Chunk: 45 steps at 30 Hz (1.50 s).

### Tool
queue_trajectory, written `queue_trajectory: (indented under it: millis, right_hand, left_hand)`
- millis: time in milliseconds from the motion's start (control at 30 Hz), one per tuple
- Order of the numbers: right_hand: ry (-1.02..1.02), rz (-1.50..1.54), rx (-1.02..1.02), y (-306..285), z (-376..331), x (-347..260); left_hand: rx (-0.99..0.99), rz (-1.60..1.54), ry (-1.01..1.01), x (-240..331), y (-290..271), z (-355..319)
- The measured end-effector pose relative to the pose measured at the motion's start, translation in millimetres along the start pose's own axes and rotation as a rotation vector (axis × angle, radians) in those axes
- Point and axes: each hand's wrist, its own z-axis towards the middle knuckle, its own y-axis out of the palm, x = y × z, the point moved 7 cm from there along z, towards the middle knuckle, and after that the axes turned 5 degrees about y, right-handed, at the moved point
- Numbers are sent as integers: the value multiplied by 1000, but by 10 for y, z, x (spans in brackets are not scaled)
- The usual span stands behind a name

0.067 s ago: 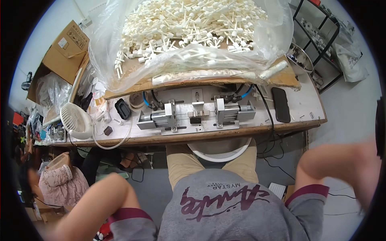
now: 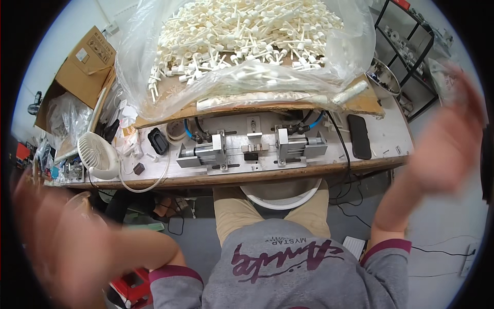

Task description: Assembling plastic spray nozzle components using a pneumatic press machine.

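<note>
My left hand (image 2: 64,242) is raised at the lower left, smeared by motion, so its fingers cannot be made out. Up at the right edge is my right hand (image 2: 453,134), just as blurred, away from the bench. Neither hand touches anything I can make out. In front of me a metal fixture with a left pneumatic cylinder (image 2: 206,151) and a right pneumatic cylinder (image 2: 298,143) is mounted on the bench. Between them sits a small metal holder block (image 2: 255,149). Behind it, many white plastic stemmed parts (image 2: 247,36) lie heaped in a clear plastic bag (image 2: 139,67) on cardboard.
A white fan (image 2: 98,155) and a black tray (image 2: 157,140) stand left on the bench, a black phone (image 2: 359,136) right. A white basin (image 2: 280,194) is at my lap under the edge. An open carton (image 2: 85,67) and a black shelf (image 2: 411,46) flank the bench.
Both forearms have swung up and into view from the sides. My right hand has risen beside the shelf, and my left has come up at the lower left. The bench things are unchanged.
</note>
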Motion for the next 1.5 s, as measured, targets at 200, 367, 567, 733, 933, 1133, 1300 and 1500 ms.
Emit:
queue_trajectory:
  millis: [200,367,567,733,933,1133,1300,1500]
  right_hand:
    - [364,-216,-279,1255,-757,1353]
    - [518,-433,-905,1692,-1071,1800]
    - [105,-554,-861,1167,-1290,1563]
    - [151,-489,-609,774,-1268,1353]
    - [670,746,-324,651,-520,-270]
    - [573,1574,-392,479,-392,-836]
    - [571,1683,-365,406,-377,-944]
    - [436,1711,-550,386,-821,-1022]
  left_hand:
    - [-886,901,-114,-1888,966,-1270]
    - [-1284,1025,-376,-2378,464,-1648]
    - [-1350,871,-240,-1874,221,-1662]
    - [-1333,757,-64,-1245,667,-1619]
    - [-1364,448,-360,-814,815,-2448]
    - [-1623,336,-674,-356,147,-4332]
    - [-1748,549,-533,-567,-465,-5288]
    - [-2060,507,-687,-554,-823,-5260]
